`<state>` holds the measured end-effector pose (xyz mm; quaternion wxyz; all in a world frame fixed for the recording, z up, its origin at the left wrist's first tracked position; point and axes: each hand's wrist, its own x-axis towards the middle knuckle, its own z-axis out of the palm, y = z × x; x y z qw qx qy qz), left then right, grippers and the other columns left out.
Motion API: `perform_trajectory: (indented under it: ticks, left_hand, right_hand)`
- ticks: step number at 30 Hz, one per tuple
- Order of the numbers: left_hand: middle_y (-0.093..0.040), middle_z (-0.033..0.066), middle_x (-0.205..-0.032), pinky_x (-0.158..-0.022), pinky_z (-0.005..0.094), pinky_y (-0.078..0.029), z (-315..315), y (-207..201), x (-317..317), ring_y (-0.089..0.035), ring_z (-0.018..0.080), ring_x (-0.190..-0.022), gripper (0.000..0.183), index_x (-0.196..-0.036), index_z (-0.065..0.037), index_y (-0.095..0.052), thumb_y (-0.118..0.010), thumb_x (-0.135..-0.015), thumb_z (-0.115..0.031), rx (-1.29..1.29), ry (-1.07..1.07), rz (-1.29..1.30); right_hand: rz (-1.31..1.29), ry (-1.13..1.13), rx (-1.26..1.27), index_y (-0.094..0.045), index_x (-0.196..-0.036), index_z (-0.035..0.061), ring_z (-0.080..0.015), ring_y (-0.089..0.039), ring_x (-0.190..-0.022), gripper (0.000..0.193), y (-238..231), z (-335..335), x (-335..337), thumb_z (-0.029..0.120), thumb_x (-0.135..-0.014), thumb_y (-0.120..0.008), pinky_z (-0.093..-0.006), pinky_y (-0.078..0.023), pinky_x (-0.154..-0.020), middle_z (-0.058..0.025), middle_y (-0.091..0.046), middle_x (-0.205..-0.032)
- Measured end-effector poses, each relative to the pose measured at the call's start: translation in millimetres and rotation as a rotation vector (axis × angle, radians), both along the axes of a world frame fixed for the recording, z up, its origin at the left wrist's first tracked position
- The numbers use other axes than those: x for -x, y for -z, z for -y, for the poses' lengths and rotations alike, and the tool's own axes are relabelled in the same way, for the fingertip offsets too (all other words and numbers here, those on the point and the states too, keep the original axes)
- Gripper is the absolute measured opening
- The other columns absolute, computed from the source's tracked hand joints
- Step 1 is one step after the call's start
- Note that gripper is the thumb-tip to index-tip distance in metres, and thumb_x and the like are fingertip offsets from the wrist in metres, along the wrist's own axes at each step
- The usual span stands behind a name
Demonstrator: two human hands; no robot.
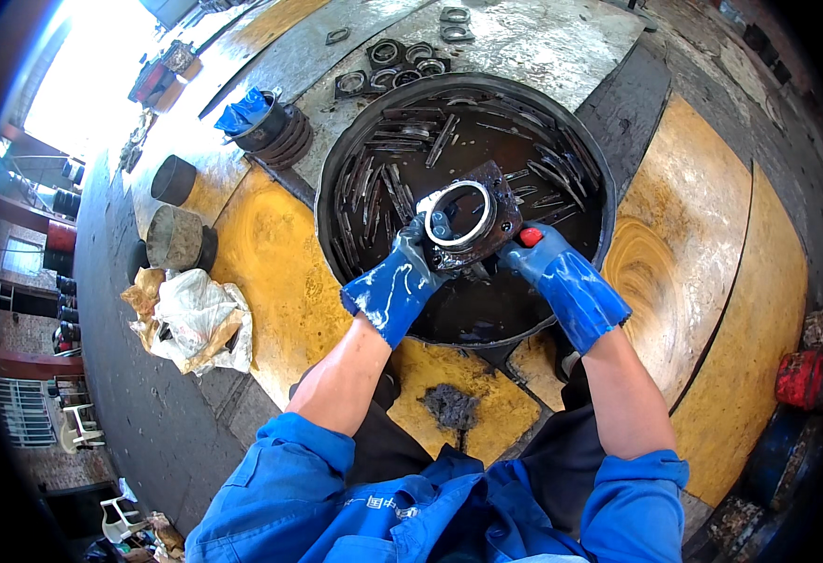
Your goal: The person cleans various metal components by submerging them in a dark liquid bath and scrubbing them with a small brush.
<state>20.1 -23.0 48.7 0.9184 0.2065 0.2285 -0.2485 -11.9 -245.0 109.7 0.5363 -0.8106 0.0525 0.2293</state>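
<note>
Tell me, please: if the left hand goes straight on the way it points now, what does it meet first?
Probably the metal housing it already holds; the left hand points up and right into it. Beyond lie loose metal strips in the black basin, though depth is unclear.

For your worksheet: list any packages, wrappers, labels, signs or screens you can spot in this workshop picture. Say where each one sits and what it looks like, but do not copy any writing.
Crumpled bag: on the ground left of the black basin, white plastic over brown paper, creased and open.
Blue wrapping: bunched over a dark round metal part behind the basin, to its left.
Chest marking: small light print on the blue work jacket, bottom centre.
No signs or screens show.
</note>
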Motion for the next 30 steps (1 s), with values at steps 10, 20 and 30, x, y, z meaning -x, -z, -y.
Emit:
perform_trajectory:
  ticks: [10, 20, 30]
  left_hand:
    - [-0.071, 0.0163, -0.126, -0.098, 0.0507, -0.059, 7, -1, 1, -0.072, 0.0321, -0.108, 0.04, -0.129, -0.005, -0.066, -0.045, -0.108, -0.03, 0.0, 0.022, 0.004]
    - [-0.071, 0.0163, -0.127, -0.1, 0.0518, -0.058, 8, -4, 5, -0.071, 0.0327, -0.109, 0.04, -0.129, -0.005, -0.066, -0.044, -0.108, -0.031, 0.004, 0.001, 0.03]
    - [-0.071, 0.0164, -0.128, -0.102, 0.0528, -0.057, 5, -9, 23, -0.071, 0.0334, -0.109, 0.041, -0.129, -0.005, -0.066, -0.043, -0.108, -0.032, 0.049, -0.024, 0.084]
  right_hand:
    - [-0.039, 0.035, 0.052, -0.076, -0.111, 0.0076, -0.019, -0.071, -0.089, 0.028, -1, 1, 3, 0.023, -0.089, -0.075, -0.034, -0.054, -0.087, -0.01, -0.077, -0.096]
    - [0.063, -0.04, -0.016, -0.075, -0.113, 0.0044, -0.0169, -0.069, -0.091, 0.028, 15, 8, -1, 0.02, -0.09, -0.075, -0.0328, -0.053, -0.086, -0.0078, -0.077, -0.099]
    - [-0.034, 0.061, -0.048, -0.076, -0.108, 0.0051, -0.0142, -0.069, -0.075, 0.027, 51, 15, -8, 0.016, -0.084, -0.081, -0.0303, -0.055, -0.068, -0.0063, -0.075, -0.087]
